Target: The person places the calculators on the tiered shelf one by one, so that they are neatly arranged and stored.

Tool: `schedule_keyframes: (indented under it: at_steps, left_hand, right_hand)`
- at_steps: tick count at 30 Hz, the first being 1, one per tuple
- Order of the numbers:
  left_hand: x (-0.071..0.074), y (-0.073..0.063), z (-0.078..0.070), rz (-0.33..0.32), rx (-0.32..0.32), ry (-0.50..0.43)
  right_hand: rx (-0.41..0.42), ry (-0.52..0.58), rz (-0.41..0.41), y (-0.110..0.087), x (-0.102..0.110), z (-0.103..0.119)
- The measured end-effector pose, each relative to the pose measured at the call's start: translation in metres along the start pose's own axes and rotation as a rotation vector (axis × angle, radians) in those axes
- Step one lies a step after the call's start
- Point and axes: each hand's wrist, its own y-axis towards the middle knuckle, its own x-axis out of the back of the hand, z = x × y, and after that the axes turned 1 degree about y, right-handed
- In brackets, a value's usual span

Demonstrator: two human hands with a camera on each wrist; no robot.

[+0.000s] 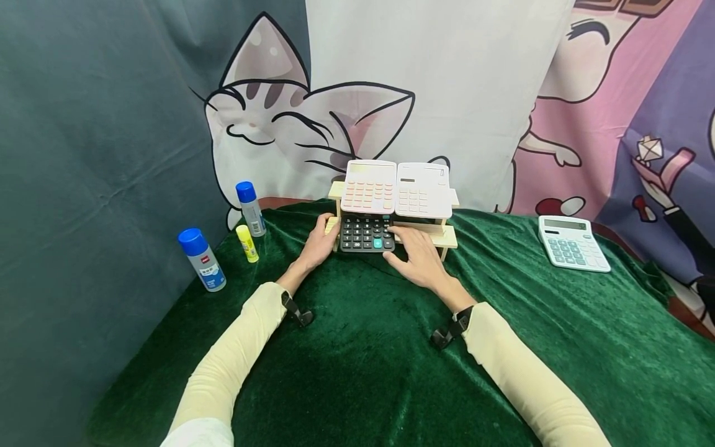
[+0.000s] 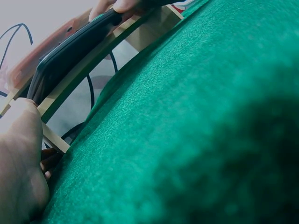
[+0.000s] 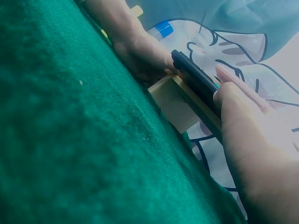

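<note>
A black calculator point(image 1: 367, 234) with a teal key lies tilted on the lower step of a small wooden rack point(image 1: 449, 237). My right hand point(image 1: 416, 256) holds the calculator at its right side, thumb at the lower right corner and fingers along the upper right edge. At the rack's left end, my left hand point(image 1: 319, 243) grips the wood, its thumb right at the calculator's left edge. In the left wrist view its fingers point(image 2: 48, 163) show below, behind the rack's leg. On the upper step stand a pinkish-white calculator point(image 1: 368, 187) and a white calculator point(image 1: 422, 191), side by side.
Left of the rack stand two blue-capped bottles, one nearer point(image 1: 203, 261) and one farther point(image 1: 251, 210), with a yellow glue stick point(image 1: 247, 244) between them. Another white calculator point(image 1: 574, 244) lies far right. Green velvet cloth point(image 1: 357, 372) covers the table; a cartoon-printed curtain point(image 1: 475, 74) hangs behind.
</note>
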Motion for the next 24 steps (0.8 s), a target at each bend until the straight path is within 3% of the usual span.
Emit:
schedule_keyframes:
  at_steps: [24]
  left_hand:
    - [0.0, 0.0007, 0.0021, 0.0, -0.007, -0.003]
  right_hand:
    - [0.012, -0.017, 0.003, 0.0002, -0.0003, -0.0014]
